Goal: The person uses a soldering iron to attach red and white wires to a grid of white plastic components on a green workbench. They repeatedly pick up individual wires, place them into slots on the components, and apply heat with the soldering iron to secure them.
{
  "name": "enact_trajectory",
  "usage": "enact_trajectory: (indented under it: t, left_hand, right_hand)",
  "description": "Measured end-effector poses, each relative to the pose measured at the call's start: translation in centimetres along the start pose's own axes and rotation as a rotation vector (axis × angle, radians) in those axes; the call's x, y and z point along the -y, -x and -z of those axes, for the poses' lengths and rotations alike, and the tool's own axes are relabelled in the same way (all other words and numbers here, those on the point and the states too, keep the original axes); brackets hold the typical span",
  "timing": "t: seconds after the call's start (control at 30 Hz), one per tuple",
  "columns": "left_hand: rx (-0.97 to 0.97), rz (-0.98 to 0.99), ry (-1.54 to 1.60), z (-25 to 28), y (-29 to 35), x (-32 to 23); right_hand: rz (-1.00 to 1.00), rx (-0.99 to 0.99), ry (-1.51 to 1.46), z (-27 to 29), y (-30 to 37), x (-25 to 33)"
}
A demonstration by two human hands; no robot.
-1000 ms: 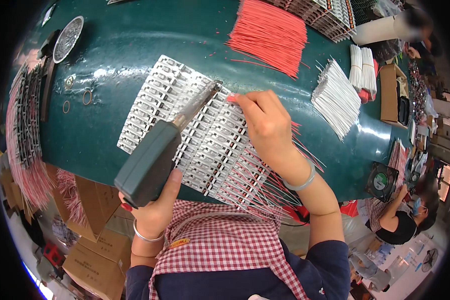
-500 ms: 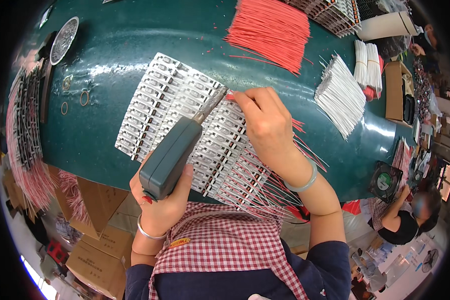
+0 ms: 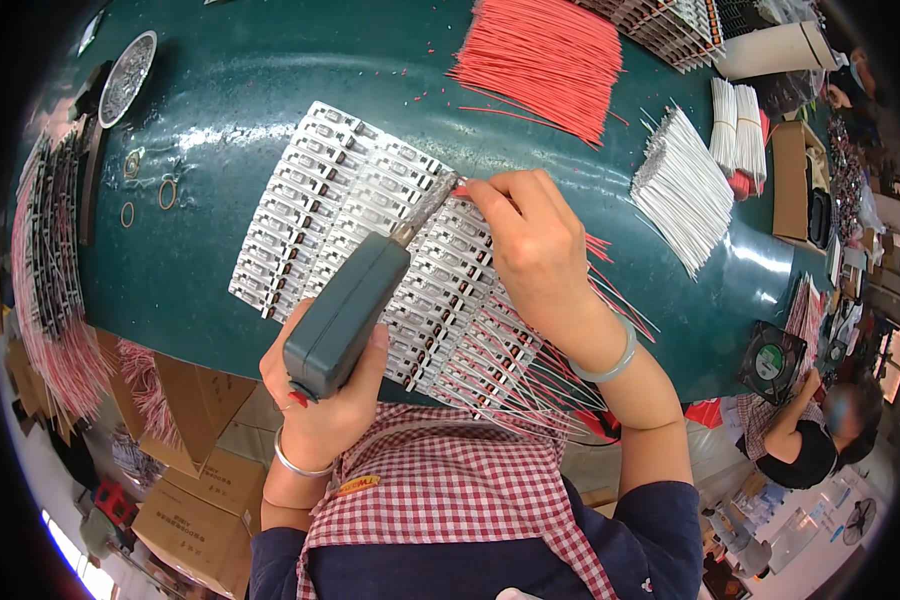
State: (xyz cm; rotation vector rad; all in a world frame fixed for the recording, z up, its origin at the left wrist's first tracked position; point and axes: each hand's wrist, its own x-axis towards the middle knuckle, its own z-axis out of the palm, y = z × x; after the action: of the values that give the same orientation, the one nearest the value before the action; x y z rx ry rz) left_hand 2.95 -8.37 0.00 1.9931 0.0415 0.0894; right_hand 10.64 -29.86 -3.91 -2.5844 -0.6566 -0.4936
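My left hand is closed round a dark green gun-shaped tool with a long metal tip. That tip reaches the top right edge of a panel of white parts set in rows. Thumb and fingers of my right hand pinch a red wire right beside the tip; most of its length is hidden under the hand. More red and white wires trail from the panel's lower right side, below my right wrist.
A pile of red wires and a stack of white wires lie beyond my right hand. A metal bowl and loose rings are at the left. Cartons stand below the table edge. A person works at the far right.
The tool in my left hand has shifted slightly right and up. My right hand keeps its pinch at nearly the same spot.
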Motion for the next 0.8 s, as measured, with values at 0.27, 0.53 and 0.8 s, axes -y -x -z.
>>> enact_trajectory:
  t: [0.27,0.53,0.8]
  left_hand:
    - [-0.152,0.237,0.22,1.0,1.7,0.3]
    - [-0.094,0.212,0.143,1.4,1.7,0.3]
    - [-0.011,0.055,0.038,0.5,0.6,-0.1]
  right_hand:
    - [-0.009,-0.002,-0.016,0.0,0.0,0.3]
    - [-0.015,0.002,-0.015,0.0,0.1,0.3]
    - [-0.024,-0.003,-0.015,-0.1,0.1,0.3]
